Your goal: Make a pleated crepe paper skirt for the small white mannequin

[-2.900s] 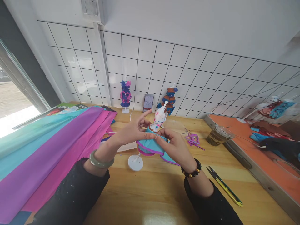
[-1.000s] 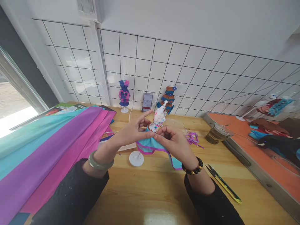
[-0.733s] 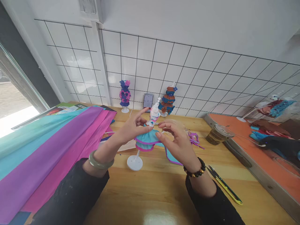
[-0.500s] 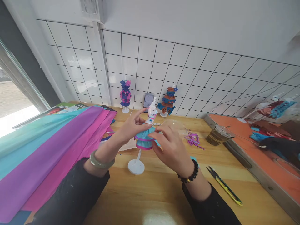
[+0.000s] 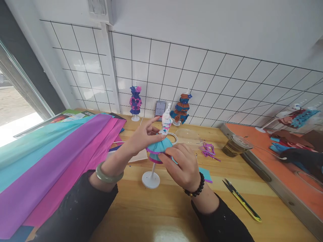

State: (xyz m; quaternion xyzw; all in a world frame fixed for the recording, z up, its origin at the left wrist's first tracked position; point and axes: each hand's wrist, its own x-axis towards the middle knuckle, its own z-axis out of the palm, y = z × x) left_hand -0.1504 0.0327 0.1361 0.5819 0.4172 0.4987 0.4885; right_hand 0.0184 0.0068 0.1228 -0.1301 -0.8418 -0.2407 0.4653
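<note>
A white wall (image 5: 202,23) — plain above, black-lined squares (image 5: 157,72) below — stands along the far edge of the wooden worktop (image 5: 133,211). Bright daylight fills the window (image 5: 15,111) past the left edge, an orange surface (image 5: 275,170) borders the right, and glare (image 5: 168,234) marks the near edge.

Black sleeves (image 5: 75,208), pale green bangle (image 5: 108,178), black beaded bracelet (image 5: 200,189).

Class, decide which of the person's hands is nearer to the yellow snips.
Right. The right hand, at the skirt's hem, is left of the snips; the left hand, at the skirt's waist, is farther left.
</note>
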